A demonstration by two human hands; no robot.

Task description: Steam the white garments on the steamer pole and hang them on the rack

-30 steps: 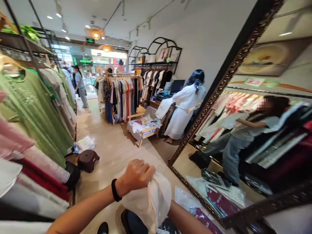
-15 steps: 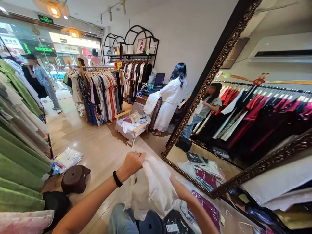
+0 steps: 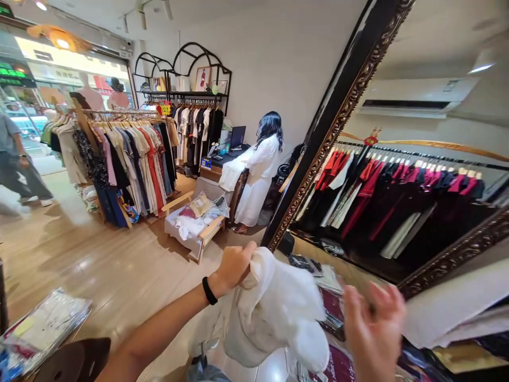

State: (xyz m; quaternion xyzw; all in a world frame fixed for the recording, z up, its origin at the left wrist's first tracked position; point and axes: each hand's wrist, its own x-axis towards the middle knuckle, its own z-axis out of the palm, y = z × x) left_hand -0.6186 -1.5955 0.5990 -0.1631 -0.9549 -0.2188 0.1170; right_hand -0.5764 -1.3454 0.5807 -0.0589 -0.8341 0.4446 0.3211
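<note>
A white garment [image 3: 278, 302] hangs bunched in front of me, its kind hidden by the folds. My left hand [image 3: 235, 268], with a black band on the wrist, is closed on the garment's top edge. To the right of the cloth, my right hand [image 3: 374, 318] is raised and apart from it, fingers spread and slightly blurred, with nothing in them. Below and behind the garment, plastic-wrapped clothes [image 3: 338, 361] lie on the floor, partly covered.
A large ornate-framed mirror [image 3: 350, 101] leans at the right. Ahead are a low wooden chair [image 3: 209, 231] bearing clothes and a person in white [image 3: 258, 180] at a desk. Clothing racks [image 3: 127, 154] stand left. A packaged garment [image 3: 47, 329] and a brown stool [image 3: 75, 361] are lower left.
My view has turned to the right. My right hand has come away from the white garment and opened, while my left keeps its hold. The person near the entrance has walked.
</note>
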